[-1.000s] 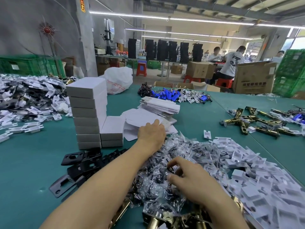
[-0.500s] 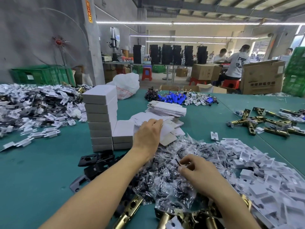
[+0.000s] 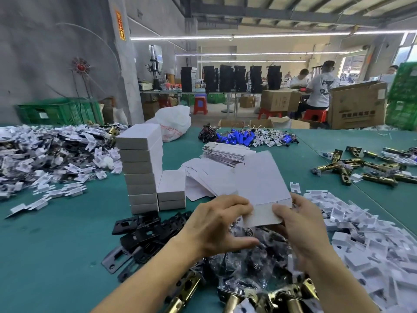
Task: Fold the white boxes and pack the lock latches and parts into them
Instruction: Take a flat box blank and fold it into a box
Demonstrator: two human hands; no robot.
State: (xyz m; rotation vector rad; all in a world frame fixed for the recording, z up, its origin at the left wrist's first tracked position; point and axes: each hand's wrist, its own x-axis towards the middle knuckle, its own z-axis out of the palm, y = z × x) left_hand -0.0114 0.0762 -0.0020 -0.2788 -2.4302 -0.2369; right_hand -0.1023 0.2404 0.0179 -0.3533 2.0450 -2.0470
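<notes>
A flat unfolded white box blank (image 3: pixel 261 177) stands up over the parts pile, held at its lower flap by both hands. My left hand (image 3: pixel 216 224) grips its left lower edge and my right hand (image 3: pixel 300 224) pinches the right side of the flap. Behind it lies a spread of more flat blanks (image 3: pixel 203 175) and a neat stack of blanks (image 3: pixel 225 152). A tall stack of folded white boxes (image 3: pixel 141 168) stands to the left, with a short stack (image 3: pixel 171 188) beside it. Brass lock latches (image 3: pixel 270 297) lie at the near edge under clear bags of small parts (image 3: pixel 255 263).
Black strike plates (image 3: pixel 144 233) lie left of my hands. White plastic pieces (image 3: pixel 372 240) are heaped at right, another mixed heap (image 3: pixel 45 154) at far left. More brass latches (image 3: pixel 361 168) lie at right, blue parts (image 3: pixel 239 136) at the back. People work in the background.
My left hand lifted one flat blank off the spread and drew it toward me. My right hand left the parts bags and took the blank's lower flap. The camera tilted up slightly.
</notes>
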